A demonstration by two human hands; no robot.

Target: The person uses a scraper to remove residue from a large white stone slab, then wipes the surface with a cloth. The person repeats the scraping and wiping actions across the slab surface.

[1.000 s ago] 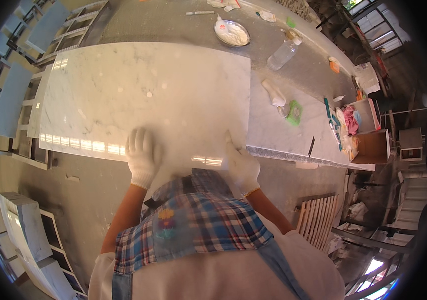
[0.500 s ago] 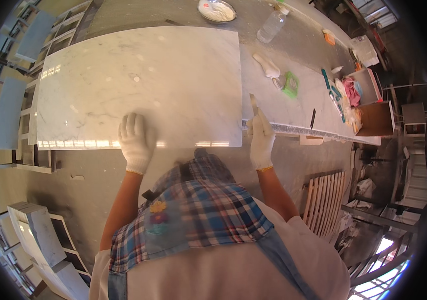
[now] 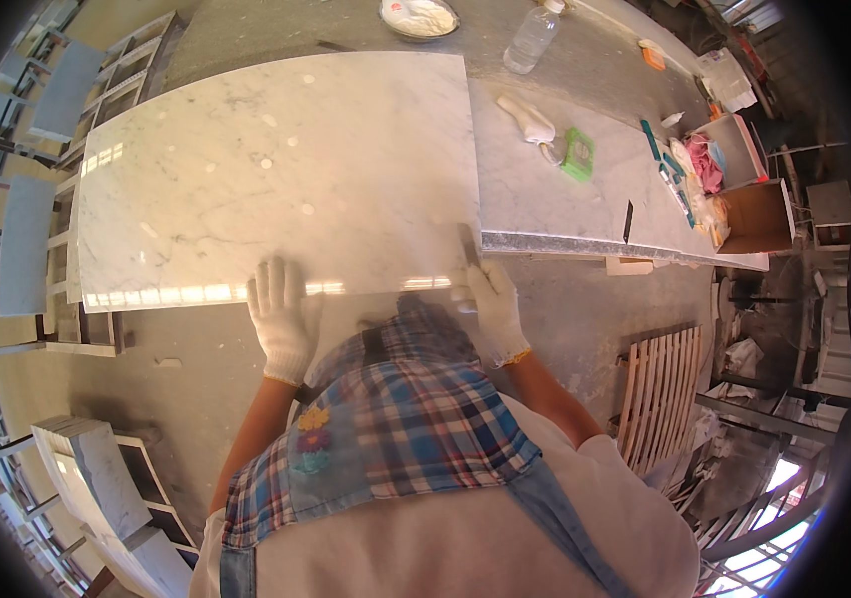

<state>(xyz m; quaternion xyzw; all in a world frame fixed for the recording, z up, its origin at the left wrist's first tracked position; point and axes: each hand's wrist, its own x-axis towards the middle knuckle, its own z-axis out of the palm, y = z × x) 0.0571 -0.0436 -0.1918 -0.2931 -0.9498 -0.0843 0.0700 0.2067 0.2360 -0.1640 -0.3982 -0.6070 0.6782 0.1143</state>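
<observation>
A large white polished marble slab [image 3: 376, 149] with faint grey veins lies in front of me, several pale round spots showing on its face. My left hand [image 3: 283, 317], in a white knit glove, rests on the slab's near edge, fingers stretched out and holding nothing. At the slab's near right corner, my right hand [image 3: 494, 304], gloved the same way, is closed around a thin flat scraper blade [image 3: 468, 243]. The blade points away from me over the slab's surface; whether it touches is hard to tell. Its handle end is hidden in the glove.
To the right, another slab [image 3: 585, 211] carries a green box [image 3: 576, 154], a white object [image 3: 526, 118], and a dark blade [image 3: 628, 221]. Farther back stand a clear bottle [image 3: 533, 40] and a bowl of white material [image 3: 419, 18]. A wooden slatted rack [image 3: 659, 389] is at lower right.
My right hand has moved left with the scraper, from beside the slab onto its near right corner. My left hand has slid slightly nearer to me. The view has shifted a little.
</observation>
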